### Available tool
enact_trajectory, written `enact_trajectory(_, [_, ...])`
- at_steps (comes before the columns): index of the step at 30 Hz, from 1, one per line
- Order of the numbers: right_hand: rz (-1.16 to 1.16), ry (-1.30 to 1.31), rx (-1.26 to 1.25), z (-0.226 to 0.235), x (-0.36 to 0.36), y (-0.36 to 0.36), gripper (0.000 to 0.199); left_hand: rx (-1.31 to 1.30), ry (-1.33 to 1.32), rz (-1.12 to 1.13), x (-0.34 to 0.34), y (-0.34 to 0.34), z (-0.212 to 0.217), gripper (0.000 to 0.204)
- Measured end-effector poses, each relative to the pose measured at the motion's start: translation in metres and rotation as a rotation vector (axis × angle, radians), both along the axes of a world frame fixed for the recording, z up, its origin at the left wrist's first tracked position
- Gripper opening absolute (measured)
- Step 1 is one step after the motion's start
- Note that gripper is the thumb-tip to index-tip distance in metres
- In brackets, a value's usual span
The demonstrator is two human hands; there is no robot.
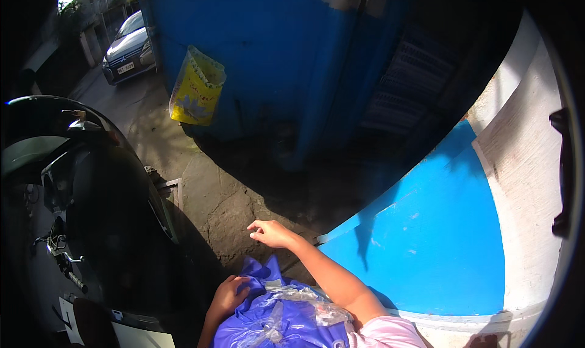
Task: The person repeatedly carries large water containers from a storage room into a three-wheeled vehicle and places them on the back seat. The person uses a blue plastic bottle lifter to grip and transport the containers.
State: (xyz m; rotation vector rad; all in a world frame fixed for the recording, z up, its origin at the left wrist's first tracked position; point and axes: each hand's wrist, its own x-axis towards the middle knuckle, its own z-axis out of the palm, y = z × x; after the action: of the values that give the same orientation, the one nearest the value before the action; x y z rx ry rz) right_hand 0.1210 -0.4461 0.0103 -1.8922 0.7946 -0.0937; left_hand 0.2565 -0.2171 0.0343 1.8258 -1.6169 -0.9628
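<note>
A shiny purple plastic bag [247,330] is bunched up against my front at the bottom of the head view. Crumpled clear plastic [298,296] lies over it. My left hand [228,296] is closed on the bag's left edge, its fingers curled toward the purple folds. Beyond the bag, my right hand [271,233] reaches forward and left above the rough ground. Its thumb and fingers are apart, slightly bent, with nothing visible between them. What lies inside the bag is hidden.
A dark motorcycle [109,226] stands close on my left. Ahead rises a blue wall [256,55] with a yellow sack [198,92] hanging on it. To the right are a bright blue panel [426,244] and a white wall [530,165]. A silver car [129,46] is farther off.
</note>
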Motion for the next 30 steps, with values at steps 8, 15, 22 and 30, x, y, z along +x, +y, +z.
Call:
enact_trajectory(8, [-0.012,0.103,0.029,-0.073,-0.054,-0.196,0.041,0.070,-0.078,-0.194,0.042,-0.252,-0.044,0.028])
enact_trajectory(15, [-0.729,0.133,-0.039,-0.082,-0.139,-0.338,0.037,-0.203,-0.199,-0.552,0.027,-0.540,-0.017,0.029])
enact_trajectory(22, [-0.931,-0.015,0.226,-0.118,-0.223,-0.389,0.036,-0.130,-0.222,-0.979,-0.067,-0.712,-0.006,0.026])
enact_trajectory(30, [-1.164,0.020,-0.043,-0.075,-0.368,-0.493,0.036,-0.036,-0.068,-1.173,-0.239,-0.794,0.020,0.031])
